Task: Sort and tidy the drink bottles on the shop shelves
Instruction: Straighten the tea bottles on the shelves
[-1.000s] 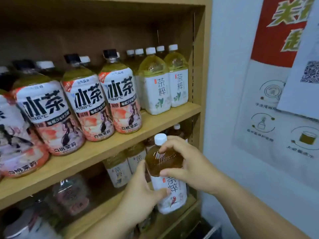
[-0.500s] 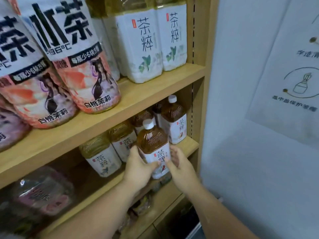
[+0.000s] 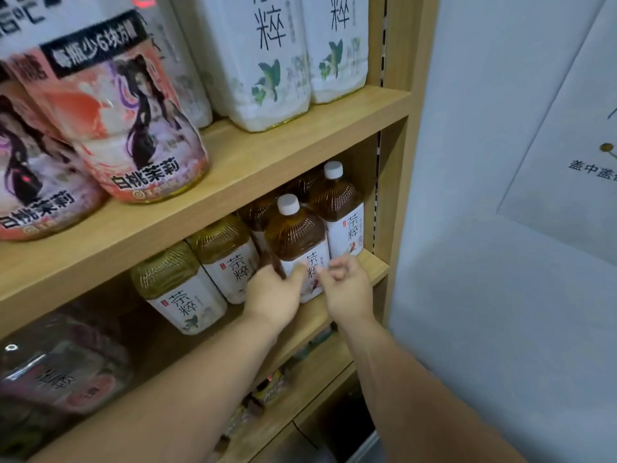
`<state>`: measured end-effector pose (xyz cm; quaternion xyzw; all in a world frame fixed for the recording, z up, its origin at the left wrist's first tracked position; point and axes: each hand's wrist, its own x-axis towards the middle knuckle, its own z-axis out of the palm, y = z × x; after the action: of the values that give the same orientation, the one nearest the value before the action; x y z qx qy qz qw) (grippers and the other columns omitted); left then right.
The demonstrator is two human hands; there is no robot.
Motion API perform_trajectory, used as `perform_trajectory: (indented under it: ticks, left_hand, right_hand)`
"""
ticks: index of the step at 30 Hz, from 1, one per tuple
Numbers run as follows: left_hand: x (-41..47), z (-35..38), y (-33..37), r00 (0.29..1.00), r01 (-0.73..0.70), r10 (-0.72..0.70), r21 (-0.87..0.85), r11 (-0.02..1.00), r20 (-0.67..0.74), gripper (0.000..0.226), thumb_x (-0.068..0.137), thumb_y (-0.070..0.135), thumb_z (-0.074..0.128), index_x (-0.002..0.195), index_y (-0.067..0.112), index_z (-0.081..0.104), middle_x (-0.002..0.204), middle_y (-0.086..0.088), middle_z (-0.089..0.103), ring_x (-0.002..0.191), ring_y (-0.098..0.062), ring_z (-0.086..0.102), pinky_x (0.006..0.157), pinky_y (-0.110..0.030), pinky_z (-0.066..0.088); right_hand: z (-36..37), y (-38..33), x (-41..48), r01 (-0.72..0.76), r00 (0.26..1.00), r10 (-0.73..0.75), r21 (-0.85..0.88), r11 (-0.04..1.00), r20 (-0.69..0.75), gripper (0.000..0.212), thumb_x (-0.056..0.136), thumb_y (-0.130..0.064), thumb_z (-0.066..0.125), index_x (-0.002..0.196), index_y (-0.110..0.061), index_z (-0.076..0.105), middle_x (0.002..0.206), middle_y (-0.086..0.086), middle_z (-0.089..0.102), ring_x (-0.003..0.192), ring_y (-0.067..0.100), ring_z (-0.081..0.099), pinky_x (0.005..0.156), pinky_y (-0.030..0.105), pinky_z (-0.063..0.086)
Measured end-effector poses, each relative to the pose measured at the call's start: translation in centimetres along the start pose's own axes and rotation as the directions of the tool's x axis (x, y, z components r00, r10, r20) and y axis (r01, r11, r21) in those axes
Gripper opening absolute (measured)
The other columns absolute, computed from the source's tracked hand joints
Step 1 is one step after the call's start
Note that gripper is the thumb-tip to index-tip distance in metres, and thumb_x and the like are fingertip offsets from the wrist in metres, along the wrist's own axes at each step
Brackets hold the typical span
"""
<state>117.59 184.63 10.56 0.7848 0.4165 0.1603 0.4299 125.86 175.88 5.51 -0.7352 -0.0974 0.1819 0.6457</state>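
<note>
The dark tea bottle (image 3: 295,242) stands upright on the middle shelf (image 3: 379,267), at the front of its row, between our two hands. Our left hand (image 3: 272,295) grips it low down, thumb across the label and the other fingers going round its left side. Our right hand (image 3: 347,289) is released: its fingers (image 3: 322,270) are loosely curled, their tips just touching the label and wrapped round nothing.

Just behind our right fingers stands a second dark bottle (image 3: 340,208) of the same kind, close beside ours. To the left of our left fingers the pale tea bottles (image 3: 187,289) stand in line. Above our fingers, the upper shelf (image 3: 300,152) carries its white-labelled and peach-labelled bottles, fronts outward.

We judge this bottle all but placed, grouped with its own sort and its label facing out. What is left is to let go with the left hand, perhaps after a small straightening. The shelves below our fingers are too blurred for us to say what they need.

Half a second ago both hands clasped the bottle's lower half; now the right has come off it. A second ago we held it in the air before the shelves, right hand over its shoulder. Our view has also come closer and lower.
</note>
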Motion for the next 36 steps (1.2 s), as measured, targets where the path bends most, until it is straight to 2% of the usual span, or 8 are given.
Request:
perform_trajectory:
  ticks: [3, 5, 8, 15, 20, 25, 29, 36]
  left_hand:
    - [1.0, 0.9, -0.9, 0.995, 0.100, -0.098, -0.226, 0.969, 0.020, 0.086, 0.069, 0.093, 0.046, 0.112, 0.021, 0.068, 0.108, 0.001, 0.075, 0.102, -0.026, 0.070, 0.095, -0.047, 0.055]
    - [2.0, 1.6, -1.4, 0.993, 0.119, -0.118, -0.270, 0.956, 0.018, 0.095, 0.064, 0.096, 0.038, 0.112, 0.021, 0.069, 0.112, -0.004, 0.074, 0.103, -0.029, 0.070, 0.096, -0.049, 0.055]
    - [2.4, 1.3, -0.1, 0.989, 0.144, -0.150, -0.247, 0.958, -0.006, 0.095, 0.062, 0.089, 0.030, 0.117, 0.021, 0.068, 0.119, -0.011, 0.072, 0.110, -0.033, 0.067, 0.099, -0.048, 0.053]
    - [2.3, 0.6, -0.2, 0.988, 0.149, -0.138, -0.170, 0.974, 0.071, 0.085, 0.070, 0.089, 0.031, 0.124, 0.033, 0.064, 0.128, -0.006, 0.069, 0.113, -0.031, 0.065, 0.101, -0.049, 0.051]
    - [-2.2, -2.2, 1.8, 0.990, 0.019, 0.001, -0.139, 0.990, 0.142, 0.059, 0.091, 0.065, 0.050, 0.132, 0.024, 0.061, 0.127, 0.004, 0.067, 0.117, -0.017, 0.062, 0.106, -0.044, 0.047]
    - [-8.6, -8.0, 4.1, 0.955, -0.255, 0.251, 0.003, 0.967, 0.159, 0.018, 0.097, 0.033, 0.064, 0.112, 0.042, 0.061, 0.110, 0.021, 0.064, 0.095, 0.007, 0.058, 0.081, -0.012, 0.045]
    - [-13.0, -13.7, 6.2, 0.900, -0.434, 0.427, 0.124, 0.892, 0.085, 0.019, 0.093, 0.038, 0.068, 0.112, 0.041, 0.064, 0.110, 0.015, 0.064, 0.096, -0.002, 0.061, 0.083, -0.028, 0.053]
    - [-20.4, -23.6, 5.2, 0.773, -0.557, 0.627, 0.368, 0.745, -0.099, 0.024, 0.093, 0.040, 0.068, 0.113, 0.026, 0.070, 0.099, 0.025, 0.060, 0.091, 0.008, 0.056, 0.072, -0.006, 0.040]
  right_hand:
    - [0.2, -0.3, 1.0, -0.030, 0.998, 0.033, 0.051, 0.998, -0.055, 0.011, 0.093, -0.014, 0.072, 0.099, -0.019, 0.064, 0.090, 0.000, 0.072, 0.078, 0.007, 0.066, 0.061, 0.015, 0.042]
    - [0.4, -0.7, 1.2, -0.026, 0.998, 0.029, 0.060, 0.998, -0.049, 0.015, 0.093, -0.011, 0.072, 0.102, -0.022, 0.068, 0.093, -0.003, 0.072, 0.083, 0.007, 0.067, 0.061, 0.011, 0.043]
    - [0.4, -0.9, 1.1, -0.002, 1.000, 0.002, 0.042, 0.999, -0.014, 0.021, 0.092, -0.009, 0.071, 0.104, -0.026, 0.069, 0.096, -0.005, 0.071, 0.089, 0.009, 0.067, 0.075, 0.021, 0.050]
    - [-0.2, -1.2, 0.6, -0.009, 0.995, 0.011, -0.018, 1.000, 0.100, 0.029, 0.097, -0.009, 0.064, 0.118, -0.028, 0.063, 0.112, -0.004, 0.065, 0.105, 0.014, 0.063, 0.076, 0.017, 0.045]
    - [-2.0, -4.3, -2.0, 0.082, 0.987, -0.073, -0.059, 0.995, 0.143, 0.031, 0.100, -0.011, 0.060, 0.128, -0.023, 0.063, 0.122, -0.006, 0.061, 0.112, 0.010, 0.058, 0.079, 0.010, 0.039]
    - [-4.6, -10.5, -6.0, 0.280, 0.956, -0.270, -0.075, 0.957, 0.118, 0.011, 0.097, -0.022, 0.066, 0.103, -0.029, 0.070, 0.105, -0.015, 0.068, 0.092, -0.005, 0.062, 0.071, 0.011, 0.043]
    - [-5.3, -17.1, -10.2, 0.520, 0.853, -0.508, -0.108, 0.847, 0.121, 0.003, 0.094, -0.028, 0.070, 0.092, -0.028, 0.072, 0.085, -0.015, 0.071, 0.080, -0.003, 0.064, 0.066, 0.010, 0.045]
    - [-2.0, -23.9, -18.6, 0.794, 0.580, -0.717, -0.069, 0.605, 0.388, 0.006, 0.093, -0.030, 0.070, 0.088, -0.029, 0.069, 0.084, -0.011, 0.068, 0.079, 0.003, 0.063, 0.067, 0.017, 0.046]
